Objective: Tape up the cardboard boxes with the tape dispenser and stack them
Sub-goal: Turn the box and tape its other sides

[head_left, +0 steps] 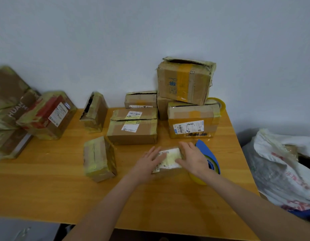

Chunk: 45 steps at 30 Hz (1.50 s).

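Note:
A small cardboard box [169,158] with a white label and yellowish tape lies on the wooden table [55,180], right of centre. My left hand [148,162] rests flat on its left side with straight fingers. My right hand [192,158] lies over its right end, fingers spread across the top. The blue tape dispenser [209,153] with a yellow tape roll stands just right of the box, partly hidden behind my right hand.
A taped box [99,158] lies left of my hands. Stacks of boxes [133,129] [192,119] stand behind, with a large box [183,80] on top by the wall. More boxes [46,115] pile at the left. A spare tape roll [220,103] sits back right. White bags [281,167] lie off the table's right edge.

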Each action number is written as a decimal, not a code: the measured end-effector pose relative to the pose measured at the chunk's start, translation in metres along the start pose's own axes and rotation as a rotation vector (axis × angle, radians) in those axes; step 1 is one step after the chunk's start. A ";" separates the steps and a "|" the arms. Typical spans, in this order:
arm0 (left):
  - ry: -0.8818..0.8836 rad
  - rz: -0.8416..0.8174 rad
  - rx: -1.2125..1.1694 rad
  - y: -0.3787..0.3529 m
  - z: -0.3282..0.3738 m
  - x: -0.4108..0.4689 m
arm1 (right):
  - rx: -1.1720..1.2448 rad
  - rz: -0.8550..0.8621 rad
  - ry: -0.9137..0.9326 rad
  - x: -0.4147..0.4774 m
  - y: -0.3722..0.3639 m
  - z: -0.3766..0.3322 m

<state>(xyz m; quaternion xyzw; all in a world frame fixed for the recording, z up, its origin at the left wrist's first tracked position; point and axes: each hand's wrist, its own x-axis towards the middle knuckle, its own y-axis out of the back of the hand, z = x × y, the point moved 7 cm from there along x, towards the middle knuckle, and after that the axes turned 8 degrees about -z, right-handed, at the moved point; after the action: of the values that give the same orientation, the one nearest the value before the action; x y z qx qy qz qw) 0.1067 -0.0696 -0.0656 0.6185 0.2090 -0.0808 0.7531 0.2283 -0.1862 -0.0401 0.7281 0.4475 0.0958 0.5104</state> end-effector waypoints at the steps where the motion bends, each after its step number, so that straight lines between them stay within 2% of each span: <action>1: -0.072 0.001 0.039 0.000 0.004 0.000 | -0.017 -0.062 -0.008 0.003 -0.005 -0.001; 2: -0.113 0.015 0.071 0.000 0.006 0.000 | -0.020 -0.142 -0.029 0.006 -0.013 -0.002; 4: -0.079 0.054 0.084 0.002 0.007 -0.002 | -0.006 -0.246 -0.088 0.009 -0.026 0.003; 5: -0.012 0.097 0.045 0.002 0.005 -0.004 | -0.011 -0.247 -0.110 0.008 -0.028 0.005; 8: 0.296 0.403 -0.207 0.012 0.002 -0.025 | -0.062 -0.110 -0.117 0.001 -0.024 0.006; 9: 0.366 0.459 -0.288 0.013 0.007 -0.031 | -0.054 -0.070 -0.122 -0.001 -0.022 0.005; 11: 0.407 0.397 -0.403 0.010 0.022 -0.030 | -0.025 -0.024 -0.124 -0.001 -0.020 0.001; 13: 0.351 0.238 -0.461 0.002 0.033 -0.018 | -0.001 -0.044 -0.107 0.001 -0.020 0.003; 16: 0.231 0.066 -0.424 0.001 0.035 0.001 | -0.025 -0.062 -0.086 -0.003 -0.016 0.014; 18: 0.169 0.016 -0.360 0.004 0.031 0.007 | -0.044 0.036 -0.107 -0.007 0.000 0.028; 20: 0.107 0.008 -0.285 0.004 0.031 0.008 | -0.018 0.136 -0.192 -0.011 0.016 0.053; 21: 0.085 0.003 -0.256 0.003 0.032 0.008 | -0.016 0.129 -0.268 -0.013 0.022 0.069; 23: 0.068 -0.007 -0.215 -0.001 0.033 0.007 | 0.017 -0.019 -0.448 -0.013 0.017 0.108; 25: 0.062 -0.005 -0.202 -0.001 0.033 0.008 | 0.133 -0.225 -0.530 -0.014 -0.004 0.132; 26: 0.060 -0.003 -0.206 0.000 0.033 0.009 | 0.206 -0.281 -0.536 -0.013 -0.013 0.137; 28: 0.058 0.012 -0.213 0.002 0.032 0.012 | 0.305 -0.263 -0.530 -0.010 -0.018 0.143; 35: 0.092 0.030 -0.213 0.002 0.028 0.013 | 0.359 -0.190 -0.487 0.000 0.006 0.120; 39: 0.106 0.026 -0.180 0.006 0.029 0.012 | 0.613 -0.254 -0.450 -0.007 -0.001 0.098; 42: 0.114 0.038 -0.172 0.006 0.031 0.011 | 0.801 -0.213 -0.471 -0.008 -0.004 0.095; 45: 0.121 0.045 -0.175 0.005 0.033 0.010 | 0.816 -0.214 -0.471 -0.009 0.001 0.097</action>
<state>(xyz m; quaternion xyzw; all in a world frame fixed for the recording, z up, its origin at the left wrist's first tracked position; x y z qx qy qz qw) 0.1251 -0.0990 -0.0604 0.5586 0.2463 -0.0078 0.7920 0.2809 -0.2567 -0.0810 0.8207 0.3933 -0.3079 0.2775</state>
